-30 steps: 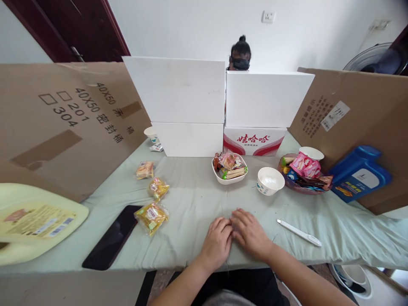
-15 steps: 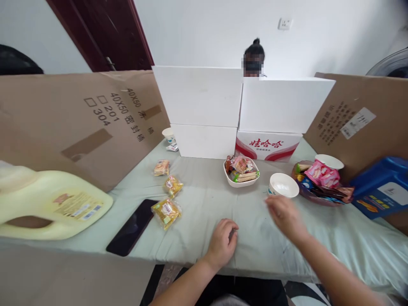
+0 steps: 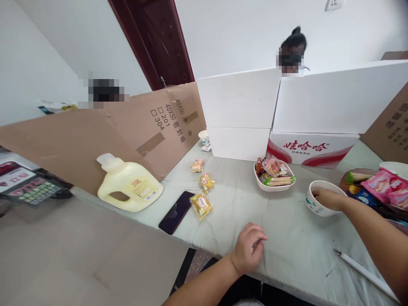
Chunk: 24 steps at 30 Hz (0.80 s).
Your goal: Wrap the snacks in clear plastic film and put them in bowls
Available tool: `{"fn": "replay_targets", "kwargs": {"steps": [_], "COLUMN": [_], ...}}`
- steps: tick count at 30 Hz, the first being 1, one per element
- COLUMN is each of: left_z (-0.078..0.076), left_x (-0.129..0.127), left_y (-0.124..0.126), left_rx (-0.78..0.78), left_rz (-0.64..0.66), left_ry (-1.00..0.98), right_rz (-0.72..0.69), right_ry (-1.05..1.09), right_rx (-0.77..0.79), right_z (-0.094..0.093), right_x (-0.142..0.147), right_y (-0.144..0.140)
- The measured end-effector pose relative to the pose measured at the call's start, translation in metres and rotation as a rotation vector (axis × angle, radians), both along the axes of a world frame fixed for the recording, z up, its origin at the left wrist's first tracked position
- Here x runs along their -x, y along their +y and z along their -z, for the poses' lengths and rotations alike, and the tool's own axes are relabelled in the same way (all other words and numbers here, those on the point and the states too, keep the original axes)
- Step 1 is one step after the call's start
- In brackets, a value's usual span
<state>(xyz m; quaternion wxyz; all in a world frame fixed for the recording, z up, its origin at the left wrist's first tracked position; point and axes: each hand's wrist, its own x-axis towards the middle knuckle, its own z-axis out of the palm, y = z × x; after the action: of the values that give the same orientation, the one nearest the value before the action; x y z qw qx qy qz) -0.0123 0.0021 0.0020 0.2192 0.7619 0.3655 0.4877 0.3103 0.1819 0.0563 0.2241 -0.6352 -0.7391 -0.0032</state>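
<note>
My right hand reaches down into a white paper bowl with a blue-green print. The bowl's wall hides its fingertips, so whether they hold anything does not show. Loosely curled, my left hand rests near the front edge of the cloth-covered table with nothing visible in it. A square white bowl of packaged snacks and wooden sticks stands beyond and between the hands. Right of the paper bowl is a dish of snacks with a pink packet on top.
Several wrapped snacks lie left of centre, beside a black phone. A pale yellow jug stands at the left edge. White boxes and cardboard wall the table. A white pen lies under my right forearm. Two people are behind the walls.
My right hand has gone from the near side of the paper bowl to inside it. The view has swung left, so things appear further right. My left hand stays curled on the table.
</note>
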Motion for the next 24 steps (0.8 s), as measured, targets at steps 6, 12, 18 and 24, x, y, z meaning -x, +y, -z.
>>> {"fn": "replay_targets", "kwargs": {"steps": [6,12,18,24], "left_z": [-0.038,-0.053,-0.047,-0.038], "left_x": [0.115,0.167,0.099,0.019], "left_y": [0.050,0.069,0.046,0.044], "left_rx": [0.006,0.463,0.564,0.248], "left_rz": [-0.575,-0.635,-0.320,-0.217], "left_ry": [0.459,0.832,0.685,0.114], "right_rz": [-0.013,-0.020,-0.053,0.036], "right_ry": [-0.027,0.084,-0.028,-0.053], "right_rx": [0.128,0.108,0.019,0.000], "right_z": [-0.004,0.070,0.108,0.089], "right_x": [-0.040,-0.074,-0.075,-0.033], "right_y": [-0.064,-0.173,-0.226,-0.224]}}
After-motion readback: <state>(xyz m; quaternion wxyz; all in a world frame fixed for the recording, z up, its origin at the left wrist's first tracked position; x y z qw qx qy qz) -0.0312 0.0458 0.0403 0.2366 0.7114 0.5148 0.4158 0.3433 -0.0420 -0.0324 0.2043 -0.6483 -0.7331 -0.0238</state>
